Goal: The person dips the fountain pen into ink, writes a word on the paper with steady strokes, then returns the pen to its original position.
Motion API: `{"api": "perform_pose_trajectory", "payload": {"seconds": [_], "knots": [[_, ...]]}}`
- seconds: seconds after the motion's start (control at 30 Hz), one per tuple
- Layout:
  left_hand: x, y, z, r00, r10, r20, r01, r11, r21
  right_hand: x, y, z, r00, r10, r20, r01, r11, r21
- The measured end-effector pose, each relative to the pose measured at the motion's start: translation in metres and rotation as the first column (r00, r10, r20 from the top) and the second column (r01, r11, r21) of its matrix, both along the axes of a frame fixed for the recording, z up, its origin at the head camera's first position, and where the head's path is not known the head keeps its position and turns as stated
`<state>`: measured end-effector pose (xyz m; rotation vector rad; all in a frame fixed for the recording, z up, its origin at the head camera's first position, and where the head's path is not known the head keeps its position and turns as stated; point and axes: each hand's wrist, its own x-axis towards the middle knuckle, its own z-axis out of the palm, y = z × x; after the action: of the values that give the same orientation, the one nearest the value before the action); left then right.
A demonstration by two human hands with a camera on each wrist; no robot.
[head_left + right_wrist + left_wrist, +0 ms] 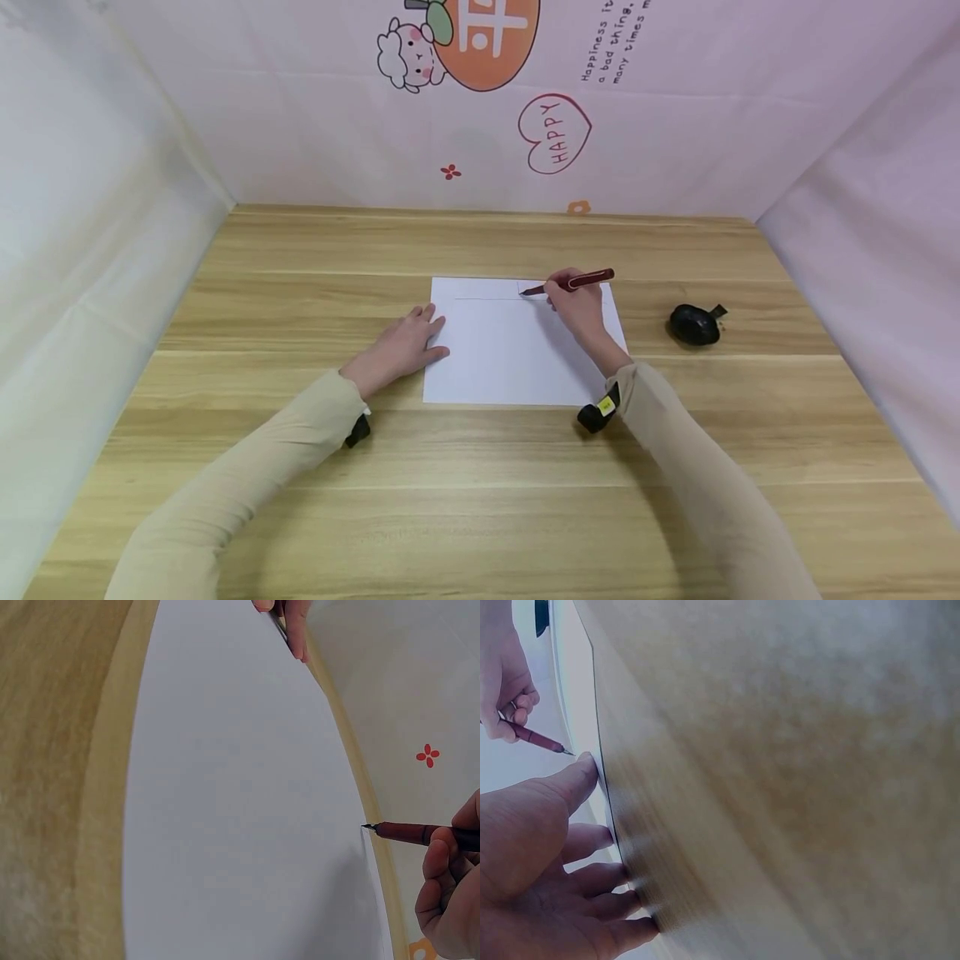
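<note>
A white sheet of paper lies on the wooden table, with a thin horizontal line near its far edge and a short vertical stroke meeting it. My right hand pinches a dark red fountain pen; its nib is right at the short stroke. In the right wrist view the pen points at the paper's far edge. My left hand rests with spread fingers on the sheet's left edge. The left wrist view shows that hand close up, thumb and fingertips along the paper's border.
A small black rounded object with a short tab sits on the table to the right of the paper. White cloth walls surround the table's back and sides; the back cloth carries cartoon prints. A dark camera hangs at my right wrist.
</note>
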<state>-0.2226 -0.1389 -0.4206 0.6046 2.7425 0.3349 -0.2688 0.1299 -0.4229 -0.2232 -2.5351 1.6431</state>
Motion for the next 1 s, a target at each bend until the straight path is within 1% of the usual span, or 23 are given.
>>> {"api": "perform_pose_trajectory", "payload": {"seconds": [0.27,0.5,1.0], "knots": [[0.001,-0.001,0.0,1.0,-0.015,0.01,0.015,1.0,0.002,0.003,0.0,-0.002,1.0,-0.014,0.02,0.014,1.0,-0.009],[0.001,-0.001,-0.001,1.0,0.0,0.002,0.0,1.0,0.009,0.007,0.001,-0.001,0.999,-0.012,0.031,0.012,1.0,-0.008],[-0.001,-0.001,-0.003,1.0,-0.003,-0.001,0.003,1.0,0.006,0.012,0.001,-0.003,0.999,-0.012,0.047,0.013,1.0,-0.012]]}}
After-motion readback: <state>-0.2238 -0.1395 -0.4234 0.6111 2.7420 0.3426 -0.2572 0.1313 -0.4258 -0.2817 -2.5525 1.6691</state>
